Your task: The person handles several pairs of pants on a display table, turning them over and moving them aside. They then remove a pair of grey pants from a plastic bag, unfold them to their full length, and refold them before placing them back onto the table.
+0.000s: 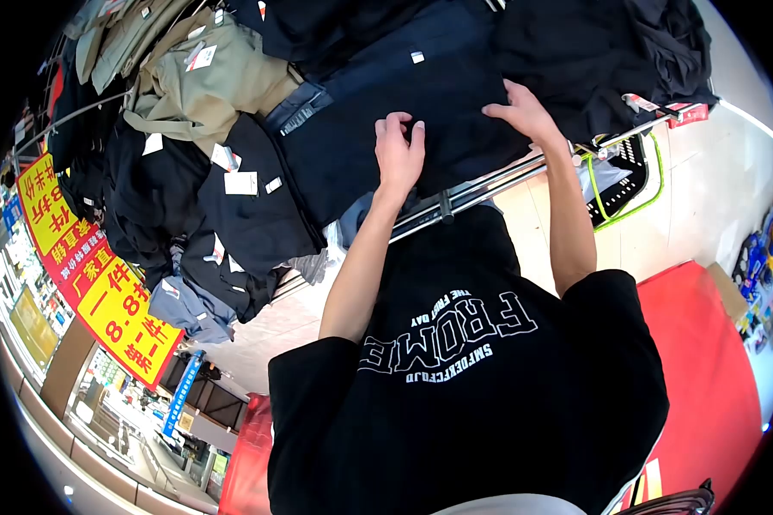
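A dark navy garment [352, 146] lies spread over the rack in front of me, with a small white label [417, 57] on its upper part. My left hand [399, 153] rests over its middle, fingers loosely bent and thumb apart, gripping no visible fold. At the garment's right side, my right hand [528, 114] has its thumb stretched away from the fingers. Its palm side is partly hidden from view. Beyond the right hand lie more black clothes [575, 64].
Metal rails [481, 193] run between the clothes and my body. Khaki trousers [206, 81] and tagged black garments [249, 184] hang or lie at left. A black basket with a green rim [631, 180] stands below right. Red and yellow sale banners [94, 275] line the left.
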`<act>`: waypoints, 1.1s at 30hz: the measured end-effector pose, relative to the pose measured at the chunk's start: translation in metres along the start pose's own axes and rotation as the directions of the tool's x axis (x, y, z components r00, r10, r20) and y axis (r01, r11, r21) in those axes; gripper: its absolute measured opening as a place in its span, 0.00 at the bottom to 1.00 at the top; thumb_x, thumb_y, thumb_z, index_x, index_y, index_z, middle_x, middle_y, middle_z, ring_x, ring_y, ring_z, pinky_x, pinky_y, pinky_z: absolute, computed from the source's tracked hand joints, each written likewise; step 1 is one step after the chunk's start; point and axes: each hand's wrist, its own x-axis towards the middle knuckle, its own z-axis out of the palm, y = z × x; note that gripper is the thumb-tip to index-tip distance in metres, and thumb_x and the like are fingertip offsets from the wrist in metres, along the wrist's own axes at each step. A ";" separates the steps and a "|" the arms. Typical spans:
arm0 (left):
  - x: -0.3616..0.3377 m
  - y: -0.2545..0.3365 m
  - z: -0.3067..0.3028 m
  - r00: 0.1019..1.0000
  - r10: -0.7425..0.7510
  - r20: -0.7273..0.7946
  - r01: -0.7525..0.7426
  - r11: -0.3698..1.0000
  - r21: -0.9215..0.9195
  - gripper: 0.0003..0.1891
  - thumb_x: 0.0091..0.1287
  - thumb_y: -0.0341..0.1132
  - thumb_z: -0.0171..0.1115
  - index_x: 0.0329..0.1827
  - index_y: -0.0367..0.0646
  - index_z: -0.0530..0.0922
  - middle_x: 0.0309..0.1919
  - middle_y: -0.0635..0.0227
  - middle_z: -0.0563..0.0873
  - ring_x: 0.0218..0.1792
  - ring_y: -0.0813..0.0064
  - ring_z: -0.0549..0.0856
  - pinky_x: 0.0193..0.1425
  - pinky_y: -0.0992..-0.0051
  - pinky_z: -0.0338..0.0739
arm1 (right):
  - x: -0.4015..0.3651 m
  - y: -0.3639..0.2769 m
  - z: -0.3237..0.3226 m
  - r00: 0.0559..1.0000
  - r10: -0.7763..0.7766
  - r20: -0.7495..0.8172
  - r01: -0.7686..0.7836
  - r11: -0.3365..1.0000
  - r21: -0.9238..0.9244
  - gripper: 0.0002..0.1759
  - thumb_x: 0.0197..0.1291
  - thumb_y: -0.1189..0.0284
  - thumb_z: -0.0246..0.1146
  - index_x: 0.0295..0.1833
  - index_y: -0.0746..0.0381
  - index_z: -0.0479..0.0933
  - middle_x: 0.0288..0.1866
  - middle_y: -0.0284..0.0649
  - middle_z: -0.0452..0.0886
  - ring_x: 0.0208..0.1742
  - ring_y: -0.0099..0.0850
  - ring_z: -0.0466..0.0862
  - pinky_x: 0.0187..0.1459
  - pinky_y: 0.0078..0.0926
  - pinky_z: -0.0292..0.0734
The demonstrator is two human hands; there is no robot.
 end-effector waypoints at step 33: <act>-0.093 -0.132 -0.160 0.898 -0.106 -0.428 0.254 0.918 0.306 0.14 0.62 0.32 0.62 0.49 0.38 0.76 0.36 0.56 0.80 0.36 0.58 0.82 0.44 0.63 0.77 | -0.008 -0.036 0.182 0.902 -0.213 -0.375 -0.009 0.860 -0.510 0.29 0.53 0.59 0.69 0.54 0.66 0.70 0.48 0.52 0.76 0.51 0.50 0.77 0.51 0.44 0.74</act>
